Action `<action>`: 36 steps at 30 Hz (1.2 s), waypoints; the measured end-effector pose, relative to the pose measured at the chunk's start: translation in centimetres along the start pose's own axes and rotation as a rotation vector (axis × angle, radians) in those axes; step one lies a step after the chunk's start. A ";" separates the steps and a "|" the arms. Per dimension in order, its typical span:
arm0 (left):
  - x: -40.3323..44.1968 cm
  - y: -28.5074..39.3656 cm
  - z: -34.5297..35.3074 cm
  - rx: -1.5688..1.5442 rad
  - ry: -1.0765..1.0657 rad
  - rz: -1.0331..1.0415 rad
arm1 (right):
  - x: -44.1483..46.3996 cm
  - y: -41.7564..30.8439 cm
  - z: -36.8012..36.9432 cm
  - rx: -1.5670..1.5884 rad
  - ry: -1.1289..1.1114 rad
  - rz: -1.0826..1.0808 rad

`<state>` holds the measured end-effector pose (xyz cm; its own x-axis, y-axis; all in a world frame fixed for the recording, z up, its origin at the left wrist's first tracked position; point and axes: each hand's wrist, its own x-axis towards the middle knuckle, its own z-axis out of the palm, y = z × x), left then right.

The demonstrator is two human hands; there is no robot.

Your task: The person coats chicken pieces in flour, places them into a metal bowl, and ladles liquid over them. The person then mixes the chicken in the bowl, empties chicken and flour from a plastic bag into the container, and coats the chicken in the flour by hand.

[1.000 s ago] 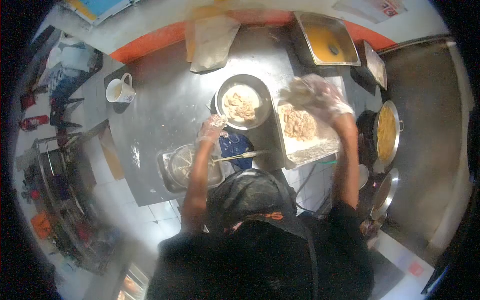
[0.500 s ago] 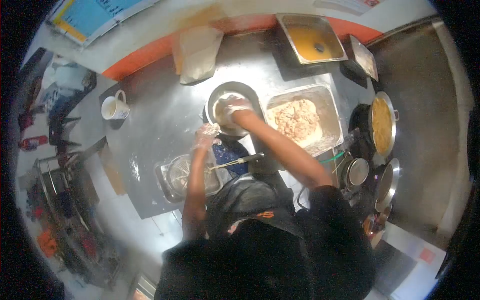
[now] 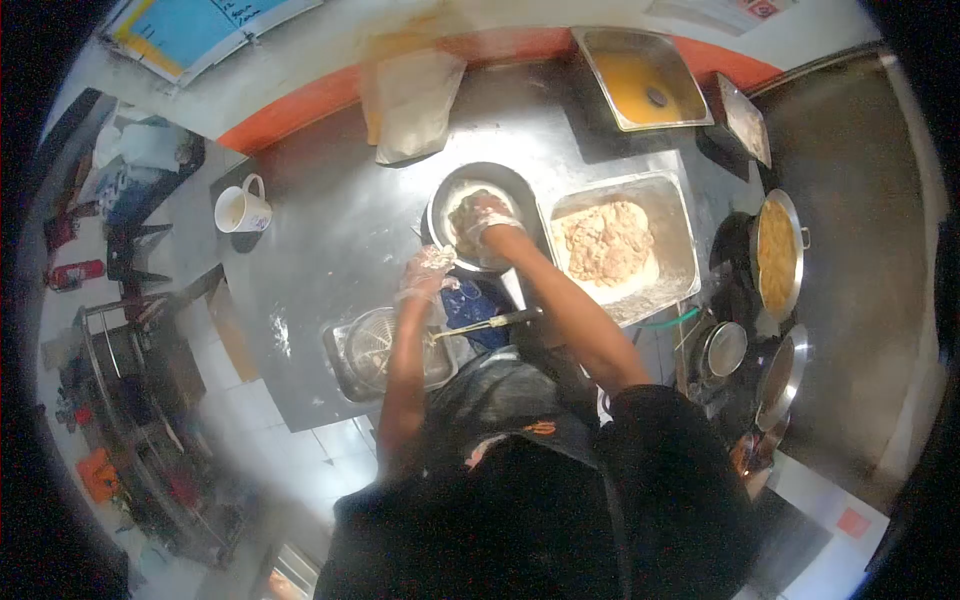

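1. While the bowl (image 3: 519, 188) sits on the table (image 3: 320, 230), R hand (image 3: 486, 213) is down inside it, amid the pale mix (image 3: 461, 199); can't tell how far open, or what it grips.
2. L hand (image 3: 429, 266) is at bowl's near-left edge, fingers apparently part-curled, prob. to steady it; rim contact & grip unclear.
3. Tray (image 3: 677, 232) w/ pale pieces (image 3: 608, 240) is just R of bowl, prob. for short reach.
4. Sieve (image 3: 372, 348) is in a small pan (image 3: 336, 368) by L forearm, prob. to catch drips.
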<state>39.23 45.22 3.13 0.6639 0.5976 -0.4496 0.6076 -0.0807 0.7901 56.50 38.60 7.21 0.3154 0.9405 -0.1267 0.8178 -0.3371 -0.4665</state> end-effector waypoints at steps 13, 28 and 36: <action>1.8 -4.6 1.4 -0.173 -0.057 0.255 | -5.3 -0.3 -21.9 0.074 -0.125 -0.013; 0.2 0.0 -0.3 0.043 -0.153 -0.073 | -8.4 -1.6 -20.3 -0.193 0.030 0.128; 1.0 -1.7 0.0 0.451 -0.096 0.089 | -1.6 -3.3 1.2 -0.086 -0.065 0.259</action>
<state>38.84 45.96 1.38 0.7465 0.4978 -0.4415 0.6611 -0.4800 0.5767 52.72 38.23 7.91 0.4903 0.8222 -0.2892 0.7523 -0.5668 -0.3358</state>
